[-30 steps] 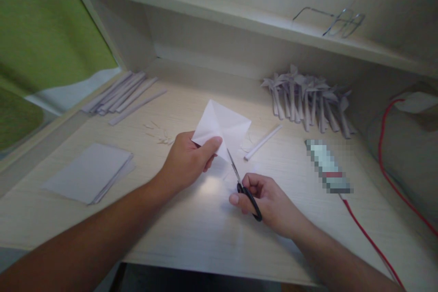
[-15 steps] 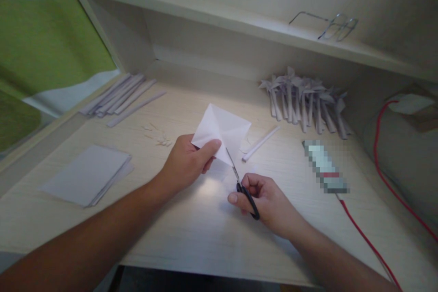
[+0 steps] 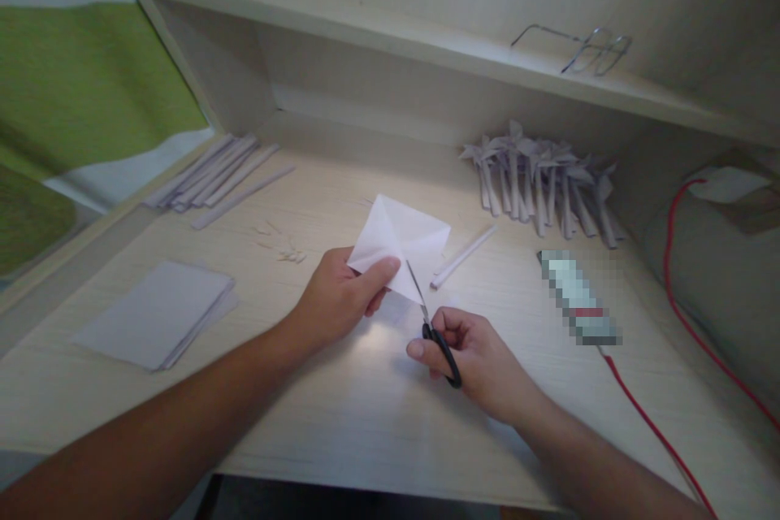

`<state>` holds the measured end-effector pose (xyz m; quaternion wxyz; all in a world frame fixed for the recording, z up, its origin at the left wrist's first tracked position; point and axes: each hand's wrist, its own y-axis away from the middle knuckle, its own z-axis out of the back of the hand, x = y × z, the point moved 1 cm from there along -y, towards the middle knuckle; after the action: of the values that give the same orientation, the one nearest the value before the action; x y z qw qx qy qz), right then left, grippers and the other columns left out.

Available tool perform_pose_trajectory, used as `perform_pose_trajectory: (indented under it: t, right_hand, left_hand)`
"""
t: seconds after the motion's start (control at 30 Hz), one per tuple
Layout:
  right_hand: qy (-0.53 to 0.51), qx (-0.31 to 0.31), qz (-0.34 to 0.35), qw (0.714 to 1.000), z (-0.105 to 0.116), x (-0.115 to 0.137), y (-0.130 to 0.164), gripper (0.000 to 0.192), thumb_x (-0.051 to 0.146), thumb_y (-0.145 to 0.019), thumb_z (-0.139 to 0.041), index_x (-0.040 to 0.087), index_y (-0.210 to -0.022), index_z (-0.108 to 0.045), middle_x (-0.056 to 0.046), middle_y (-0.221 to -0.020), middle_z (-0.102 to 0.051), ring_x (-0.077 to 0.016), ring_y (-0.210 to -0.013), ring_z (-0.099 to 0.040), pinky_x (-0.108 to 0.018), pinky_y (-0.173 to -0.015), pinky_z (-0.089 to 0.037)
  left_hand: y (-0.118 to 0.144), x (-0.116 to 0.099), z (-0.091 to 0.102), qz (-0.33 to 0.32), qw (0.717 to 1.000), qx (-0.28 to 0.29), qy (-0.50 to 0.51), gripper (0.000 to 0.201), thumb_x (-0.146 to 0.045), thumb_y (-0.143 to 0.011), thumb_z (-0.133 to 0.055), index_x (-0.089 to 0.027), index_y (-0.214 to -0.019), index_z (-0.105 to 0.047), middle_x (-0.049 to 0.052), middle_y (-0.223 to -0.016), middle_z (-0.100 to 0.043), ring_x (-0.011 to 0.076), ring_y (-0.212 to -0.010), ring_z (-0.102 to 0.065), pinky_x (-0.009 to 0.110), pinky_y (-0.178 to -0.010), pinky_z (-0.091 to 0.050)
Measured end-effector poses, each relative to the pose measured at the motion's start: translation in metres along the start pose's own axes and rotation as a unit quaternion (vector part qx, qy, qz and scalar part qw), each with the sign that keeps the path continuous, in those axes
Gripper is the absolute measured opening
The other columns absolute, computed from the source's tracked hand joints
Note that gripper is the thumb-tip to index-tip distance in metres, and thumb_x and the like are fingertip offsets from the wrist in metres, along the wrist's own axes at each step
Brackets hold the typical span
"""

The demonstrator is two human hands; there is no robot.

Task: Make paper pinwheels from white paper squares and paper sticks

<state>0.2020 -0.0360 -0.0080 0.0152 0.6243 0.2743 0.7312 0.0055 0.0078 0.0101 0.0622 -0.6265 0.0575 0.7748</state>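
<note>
A square sheet of white paper (image 3: 420,231) with diagonal creases is pinched at its left side by my left hand (image 3: 353,286), thumb on top. My right hand (image 3: 466,357) grips black-handled scissors (image 3: 439,349), its fingers around the handle loops. The scissor blades lie along the crease at the sheet's near corner, one blade showing above the paper; the other is hidden. Just beyond the blades a rolled paper stick (image 3: 464,256) rests on the desk.
At left lie a stack of white paper sheets (image 3: 158,313), several rolled paper sticks (image 3: 213,172) and small pale slivers (image 3: 289,256). Paper pinwheels (image 3: 542,171) stand back right. A phone (image 3: 578,296) with a red cable (image 3: 658,431) lies right. Glasses (image 3: 594,50) rest on the shelf (image 3: 396,32).
My left hand and the paper have shifted slightly right and toward me, deeper against the scissor blades. My right hand stays nearly in place.
</note>
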Motion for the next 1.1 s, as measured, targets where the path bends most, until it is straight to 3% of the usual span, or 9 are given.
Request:
perform_pose_trajectory:
  t: [0.77, 0.87, 0.97, 1.1]
  right_hand:
    - [-0.017, 0.004, 0.010, 1.000, 0.002, -0.002, -0.001, 0.048, 0.050, -0.070, -0.087, 0.020, -0.069, -0.050, 0.006, -0.058, -0.051, -0.0082, -0.052, -0.039, -0.023, -0.049, -0.026]
    - [-0.029, 0.020, 0.002, 0.999, 0.000, -0.003, 0.000, 0.045, 0.046, -0.069, -0.088, 0.019, -0.073, -0.052, 0.007, -0.060, -0.048, -0.0077, -0.054, -0.037, -0.023, -0.049, -0.026]
    - [-0.008, 0.037, -0.013, 0.999, 0.002, -0.003, 0.001, 0.044, 0.044, -0.070, -0.088, 0.019, -0.074, -0.053, 0.007, -0.061, -0.046, -0.0078, -0.054, -0.037, -0.022, -0.049, -0.025]
    - [0.051, 0.067, -0.040, 0.996, 0.012, 0.001, 0.004, 0.044, 0.042, -0.067, -0.090, 0.019, -0.070, -0.053, 0.007, -0.059, -0.046, -0.0075, -0.053, -0.036, -0.022, -0.046, -0.022]
  left_hand:
    - [0.000, 0.005, -0.001, -0.018, 0.999, 0.020, 0.017, 0.045, -0.039, -0.091, -0.059, -0.017, -0.052, -0.052, -0.003, -0.046, -0.052, 0.0097, -0.045, -0.047, 0.023, -0.048, -0.037]
    - [-0.001, 0.005, 0.002, -0.035, 0.999, -0.029, 0.023, 0.040, -0.037, -0.088, -0.064, -0.016, -0.055, -0.056, -0.002, -0.050, -0.056, 0.0105, -0.049, -0.051, 0.023, -0.050, -0.042]
    - [-0.005, 0.005, 0.007, -0.033, 0.991, -0.105, 0.073, 0.023, -0.037, -0.081, -0.073, -0.015, -0.076, -0.068, 0.002, -0.067, -0.068, 0.0149, -0.060, -0.062, 0.025, -0.053, -0.052]
    - [-0.013, 0.005, 0.015, -0.023, 0.973, -0.172, 0.151, 0.033, -0.033, -0.076, -0.075, -0.018, -0.104, -0.068, 0.004, -0.092, -0.074, 0.0211, -0.076, -0.070, 0.029, -0.057, -0.061]
